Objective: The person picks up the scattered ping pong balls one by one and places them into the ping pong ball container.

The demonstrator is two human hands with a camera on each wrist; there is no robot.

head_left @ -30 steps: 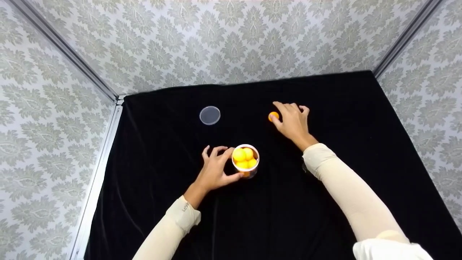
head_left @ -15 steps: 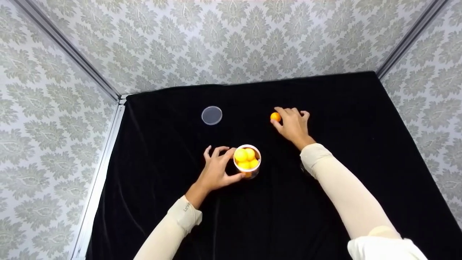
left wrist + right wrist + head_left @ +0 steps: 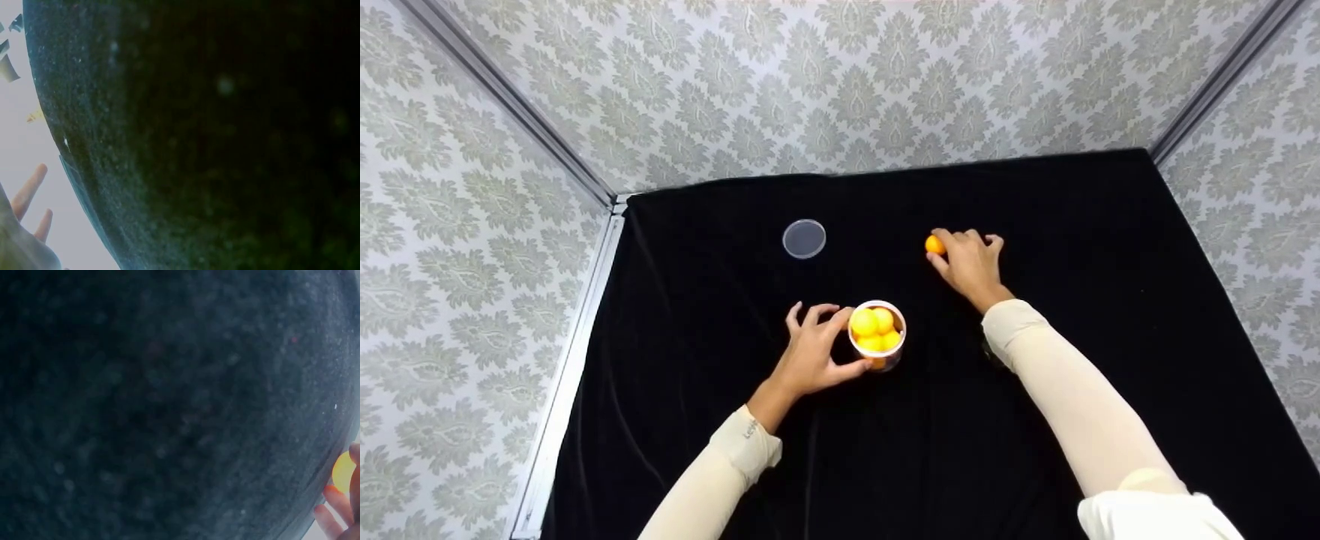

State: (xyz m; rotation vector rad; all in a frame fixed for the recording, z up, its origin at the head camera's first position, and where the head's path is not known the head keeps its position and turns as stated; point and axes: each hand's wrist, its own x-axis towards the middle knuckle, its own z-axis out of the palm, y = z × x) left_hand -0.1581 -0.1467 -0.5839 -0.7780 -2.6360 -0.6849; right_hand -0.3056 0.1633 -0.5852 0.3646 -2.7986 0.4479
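Observation:
My left hand (image 3: 808,358) holds a round tub (image 3: 883,363) from its left side, with the thumb low at the front and the forefinger by the rim. Several yellow-looking balls (image 3: 877,332) fill the tub up near its white rim. Farther back and to the right, my right hand (image 3: 973,264) pinches an orange ping-pong ball (image 3: 934,244) between thumb and forefinger. The right wrist view catches this ball (image 3: 343,472) at its right edge, partly covered by the fingers. Only a few left-hand fingers (image 3: 29,192) show in the left wrist view; dark cloth fills most of it.
A clear round lid (image 3: 804,239) lies flat on the black cloth (image 3: 720,247), behind the tub and to the left. Patterned panels (image 3: 855,90) rise behind the cloth and at both sides. A metal rail (image 3: 570,375) runs along the left edge.
My right forefinger has come down from above the orange ball, and the hand has closed round it. My left hand keeps its hold on the tub. The head view has shifted slightly.

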